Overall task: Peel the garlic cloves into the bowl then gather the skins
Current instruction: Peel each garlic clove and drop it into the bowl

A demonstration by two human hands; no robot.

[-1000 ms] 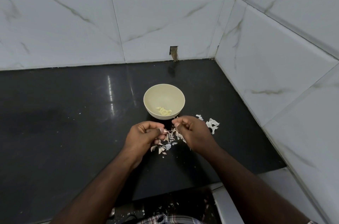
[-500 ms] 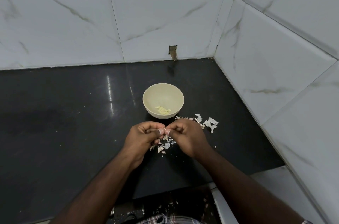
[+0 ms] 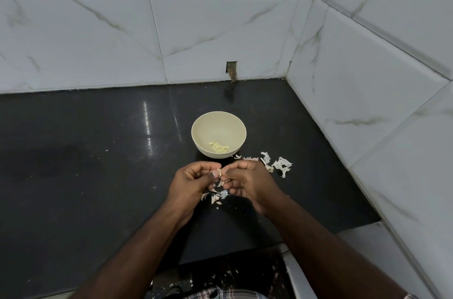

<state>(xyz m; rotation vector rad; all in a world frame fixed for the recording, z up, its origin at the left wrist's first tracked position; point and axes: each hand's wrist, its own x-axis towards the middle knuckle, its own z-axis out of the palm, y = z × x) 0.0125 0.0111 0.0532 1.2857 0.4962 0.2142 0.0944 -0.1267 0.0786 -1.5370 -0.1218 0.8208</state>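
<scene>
While both hands (image 3: pixel 221 182) pinch one clove (image 3: pixel 219 172) | risk: it slips, missing bowl (image 3: pixel 196 138) | skins (image 3: pixel 282 165) scatter toward counter's right edge

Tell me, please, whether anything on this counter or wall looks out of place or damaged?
Yes: garlic skins lie scattered on the black counter right of the bowl and under the hands, not yet gathered. A small rectangular hole is cut in the wall tile just above the counter. The bowl stands upright.
</scene>
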